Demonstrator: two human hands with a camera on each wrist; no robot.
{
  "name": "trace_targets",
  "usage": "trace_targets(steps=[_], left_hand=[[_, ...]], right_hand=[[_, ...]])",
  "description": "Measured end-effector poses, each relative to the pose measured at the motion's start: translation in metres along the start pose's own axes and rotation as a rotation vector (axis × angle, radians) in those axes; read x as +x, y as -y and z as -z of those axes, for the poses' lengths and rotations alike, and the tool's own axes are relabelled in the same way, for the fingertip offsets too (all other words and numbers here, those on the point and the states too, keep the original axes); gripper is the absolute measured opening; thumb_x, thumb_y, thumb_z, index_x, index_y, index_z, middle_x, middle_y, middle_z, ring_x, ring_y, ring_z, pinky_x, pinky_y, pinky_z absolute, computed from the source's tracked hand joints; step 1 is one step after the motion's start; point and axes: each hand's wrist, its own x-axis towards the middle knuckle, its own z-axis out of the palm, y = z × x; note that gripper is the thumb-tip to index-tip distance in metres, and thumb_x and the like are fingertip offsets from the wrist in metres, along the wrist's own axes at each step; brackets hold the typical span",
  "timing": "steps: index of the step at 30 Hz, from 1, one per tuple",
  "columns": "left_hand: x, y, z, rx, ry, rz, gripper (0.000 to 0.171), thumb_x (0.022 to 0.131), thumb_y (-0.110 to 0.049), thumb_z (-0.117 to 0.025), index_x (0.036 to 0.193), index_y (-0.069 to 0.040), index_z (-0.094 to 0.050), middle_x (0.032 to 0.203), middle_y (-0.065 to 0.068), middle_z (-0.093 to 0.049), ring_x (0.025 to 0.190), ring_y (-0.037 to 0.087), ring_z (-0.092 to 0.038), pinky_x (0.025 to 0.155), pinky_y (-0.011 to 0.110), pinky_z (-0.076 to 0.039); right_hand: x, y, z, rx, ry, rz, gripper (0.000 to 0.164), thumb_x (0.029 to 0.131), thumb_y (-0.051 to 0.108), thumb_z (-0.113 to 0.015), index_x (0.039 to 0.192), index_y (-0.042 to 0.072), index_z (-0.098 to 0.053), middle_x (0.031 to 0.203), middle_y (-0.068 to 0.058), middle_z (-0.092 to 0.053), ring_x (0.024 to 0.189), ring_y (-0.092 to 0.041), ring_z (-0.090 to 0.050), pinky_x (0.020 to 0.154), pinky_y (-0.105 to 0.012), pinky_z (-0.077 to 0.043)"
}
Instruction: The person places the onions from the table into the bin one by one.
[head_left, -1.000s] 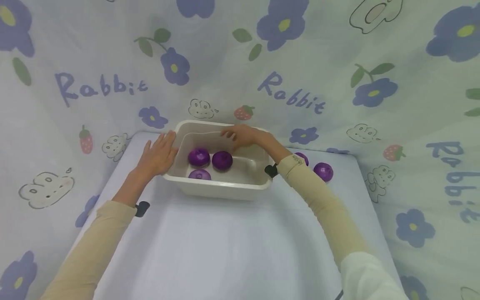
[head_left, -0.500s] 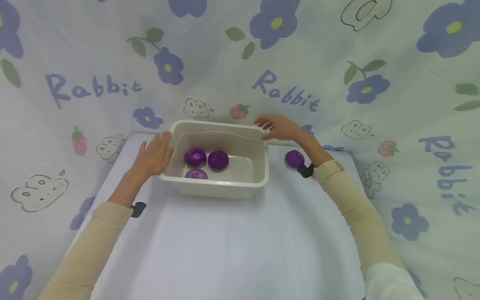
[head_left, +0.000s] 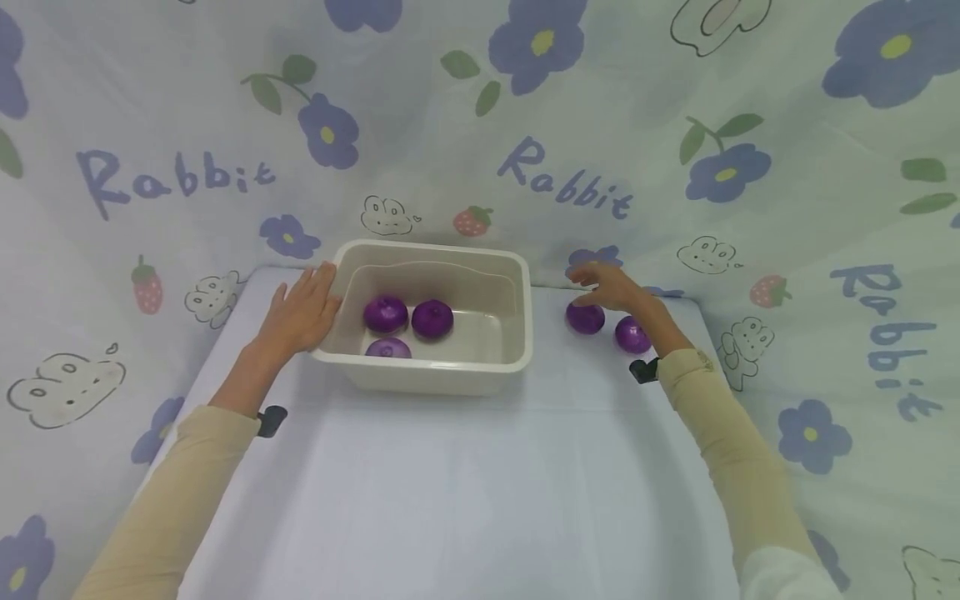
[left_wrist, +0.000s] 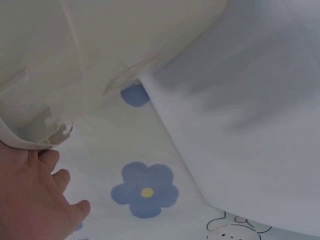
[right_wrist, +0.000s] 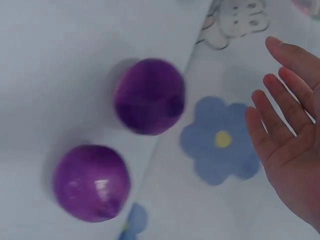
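Note:
A cream plastic bin [head_left: 423, 379] stands on the white-covered table, with three purple onions inside, one of them a lighter onion [head_left: 388, 348] near the front wall. My left hand [head_left: 300, 310] rests with extended fingers along the bin's left rim; the left wrist view shows its fingertips [left_wrist: 61, 179] spread beside that rim. Right of the bin lie two more onions, a darker onion [head_left: 585, 319] and a brighter onion [head_left: 633, 335]. My right hand [head_left: 611, 287] hovers just above and behind them, fingers loosely extended and palm bare in the right wrist view.
A patterned cloth wall [head_left: 420, 167] with flowers and rabbits rises right behind the bin and runs along both sides. The white table [head_left: 450, 483] stretches forward of the bin. Both wrists carry a small black device [head_left: 643, 371] on the inner side.
My right hand has come out of the bin, passed over its right rim and moved right to the two loose onions. The left hand has stayed on the rim. The head view has shifted slightly.

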Motion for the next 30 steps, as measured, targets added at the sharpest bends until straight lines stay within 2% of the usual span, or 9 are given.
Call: trace_targets(steps=[7, 11, 20, 24, 30], left_hand=[[-0.001, 0.006, -0.002, 0.008, -0.01, 0.0, 0.061, 0.109, -0.029, -0.022, 0.157, 0.005, -0.008, 0.162, 0.026, -0.007, 0.148, 0.046, -0.003, 0.113, 0.068, 0.002], [-0.001, 0.008, -0.002, 0.003, -0.014, -0.001, 0.06, 0.109, -0.029, -0.022, 0.157, 0.005, -0.007, 0.162, 0.026, -0.007, 0.148, 0.046, -0.003, 0.113, 0.068, 0.003], [0.001, 0.007, -0.003, -0.022, -0.014, 0.002, 0.061, 0.109, -0.029, -0.024, 0.158, 0.003, -0.006, 0.163, 0.024, -0.005, 0.149, 0.044, -0.001, 0.114, 0.067, 0.005], [0.001, 0.006, -0.005, -0.018, -0.014, 0.006, 0.061, 0.109, -0.028, -0.024, 0.158, 0.003, -0.005, 0.163, 0.024, -0.005, 0.149, 0.044, -0.001, 0.114, 0.066, 0.005], [0.003, 0.007, -0.006, -0.014, -0.019, 0.002, 0.061, 0.109, -0.029, -0.024, 0.158, 0.003, -0.006, 0.163, 0.023, -0.006, 0.148, 0.045, -0.003, 0.114, 0.067, 0.003]], right_hand=[[-0.005, -0.04, -0.013, -0.037, -0.003, -0.142, 0.061, 0.091, 0.018, -0.074, 0.143, -0.003, -0.048, 0.146, -0.024, -0.047, 0.137, -0.043, -0.038, 0.112, -0.057, -0.03], [-0.005, -0.056, -0.019, -0.033, 0.0, -0.182, 0.065, 0.091, 0.019, -0.075, 0.145, -0.003, -0.045, 0.149, -0.026, -0.042, 0.138, -0.045, -0.036, 0.112, -0.057, -0.03], [-0.004, -0.078, -0.03, -0.015, 0.012, -0.247, 0.078, 0.09, 0.02, -0.076, 0.151, -0.003, -0.034, 0.15, -0.029, -0.038, 0.138, -0.047, -0.035, 0.113, -0.059, -0.028], [-0.003, -0.085, -0.034, -0.034, 0.018, -0.269, 0.083, 0.09, 0.025, -0.076, 0.153, -0.003, -0.03, 0.147, -0.028, -0.042, 0.136, -0.046, -0.038, 0.112, -0.059, -0.028], [-0.003, -0.088, -0.038, -0.074, 0.006, -0.261, 0.079, 0.088, 0.026, -0.078, 0.147, -0.007, -0.039, 0.145, -0.03, -0.045, 0.131, -0.047, -0.044, 0.112, -0.059, -0.03]])
